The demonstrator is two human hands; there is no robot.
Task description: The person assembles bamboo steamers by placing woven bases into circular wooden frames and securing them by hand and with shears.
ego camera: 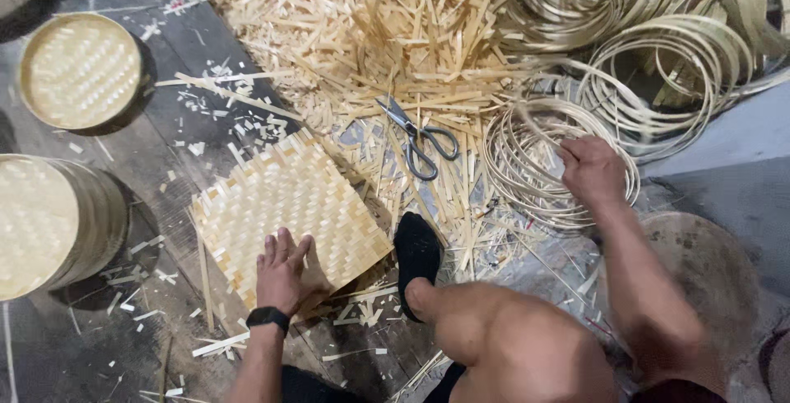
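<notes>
At the far left, two round woven baskets are sitting on the dark floor: the lower basket is running off the frame's left edge, and the upper basket is showing whole. A third round shape in the top left corner is too cut off to name. Moving right, the left hand is lying flat, fingers spread, pressing on the near corner of a square woven mat; it is gripping nothing. A black band is circling that wrist. Beside it a foot in a black sock is resting at the mat's edge. Beyond, scissors are lying on a heap of cut strips, their blades partly buried. Farther right, the right hand is curling over a coil of thin hoops, fingers bent around some strands; the fingertips are hidden. Larger hoops are piling behind, cut off at the top right.
</notes>
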